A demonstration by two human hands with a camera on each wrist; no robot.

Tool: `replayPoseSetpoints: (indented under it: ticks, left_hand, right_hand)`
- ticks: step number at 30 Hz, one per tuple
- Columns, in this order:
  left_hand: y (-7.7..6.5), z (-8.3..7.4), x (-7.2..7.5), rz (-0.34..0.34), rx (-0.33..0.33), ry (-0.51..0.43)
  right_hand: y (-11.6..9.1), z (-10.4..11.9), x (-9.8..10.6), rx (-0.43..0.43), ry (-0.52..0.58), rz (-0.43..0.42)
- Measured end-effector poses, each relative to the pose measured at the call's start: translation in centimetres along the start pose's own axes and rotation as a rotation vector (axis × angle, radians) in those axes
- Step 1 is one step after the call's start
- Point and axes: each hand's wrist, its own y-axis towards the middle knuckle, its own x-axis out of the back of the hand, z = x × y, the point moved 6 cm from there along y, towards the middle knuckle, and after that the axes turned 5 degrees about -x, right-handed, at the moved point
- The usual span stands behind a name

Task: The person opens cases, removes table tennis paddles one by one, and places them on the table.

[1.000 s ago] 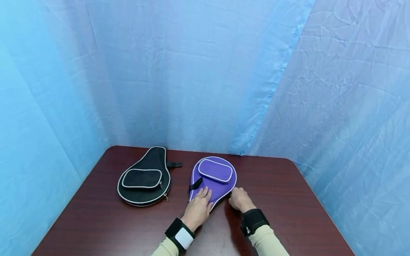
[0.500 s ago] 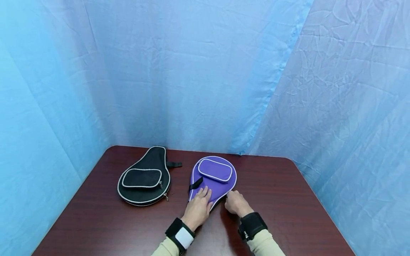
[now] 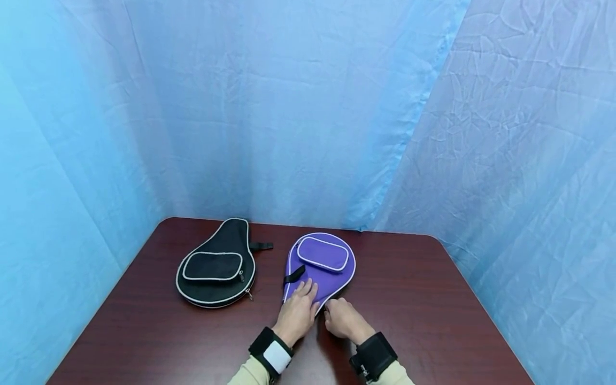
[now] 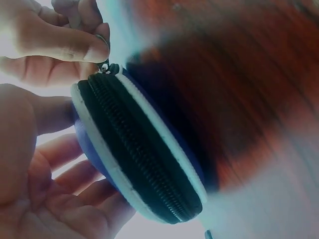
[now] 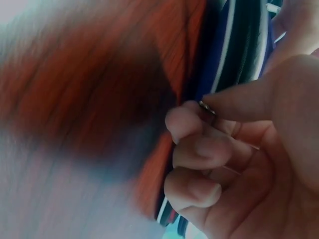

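A purple paddle-shaped zip case (image 3: 327, 280) with white piping lies on the table, its narrow end toward me. My left hand (image 3: 295, 315) rests on its lower part, fingers laid straight over the fabric. At the right edge near that narrow end, my right hand (image 3: 344, 321) pinches the zipper pull (image 5: 207, 107) between thumb and curled forefinger. In the left wrist view the slider (image 4: 103, 68) sits at a corner of the end, and the black zipper (image 4: 134, 144) runs round from it with its teeth meshed. My palm covers the case's tip in the head view.
To the left lies a black case (image 3: 233, 238) of the same shape, narrow end away from me, its strap (image 3: 261, 246) pointing right. Both are on a dark reddish-brown table (image 3: 409, 289). Blue cloth (image 3: 289, 107) hangs behind and at both sides.
My right hand has slid toward me and left along the purple case's right edge, bringing the zipper pull nearer the narrow end. My left hand and both cases have stayed put.
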Motion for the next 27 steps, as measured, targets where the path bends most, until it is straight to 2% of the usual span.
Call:
replayPoseSetpoints:
  ticks: [5,14,21,27]
  left_hand:
    - [-0.06,0.0,0.11,0.005,0.006,-0.011]
    - [-0.06,0.24,-0.01,0.001,0.007,-0.033]
    - [-0.14,0.6,0.15,0.02,0.036,-0.074]
    - [-0.05,0.33,0.51,0.0,0.02,-0.077]
  right_hand:
    - [-0.19,0.42,-0.02,0.004,0.011,0.016]
    - [-0.11,0.3,0.11,0.03,0.035,-0.037]
    - [-0.08,-0.01,0.13,-0.019,0.033,-0.061]
    - [-0.27,-0.52,-0.09,-0.07,-0.041,-0.059]
